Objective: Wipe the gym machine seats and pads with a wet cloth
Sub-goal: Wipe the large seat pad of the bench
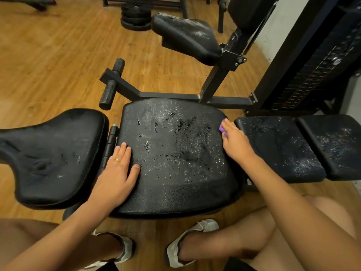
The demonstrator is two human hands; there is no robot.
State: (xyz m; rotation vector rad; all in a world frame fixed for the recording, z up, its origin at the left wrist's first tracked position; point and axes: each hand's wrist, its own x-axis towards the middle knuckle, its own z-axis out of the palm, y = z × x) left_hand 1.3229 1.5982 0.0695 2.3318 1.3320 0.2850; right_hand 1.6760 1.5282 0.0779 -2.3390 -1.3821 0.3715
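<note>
A wide black middle pad (175, 153) lies in front of me, wet with droplets and smeared streaks. My left hand (117, 173) rests flat on its left edge, fingers straight, a gold ring on one finger. My right hand (234, 141) sits at the pad's right edge and holds a small purple cloth (222, 130), mostly hidden under the fingers. A curved black seat pad (48, 153) lies to the left with faint wet marks. Two black pads at the right, the nearer pad (277, 147) and the outer pad (338, 145), are speckled with droplets.
A raised black seat (185, 36) on a steel post stands behind, with a foam roller bar (112, 83) to its left. The weight stack frame (312, 65) fills the right. Weight plates (134, 16) sit on the wooden floor. My knees and shoes are below the pad.
</note>
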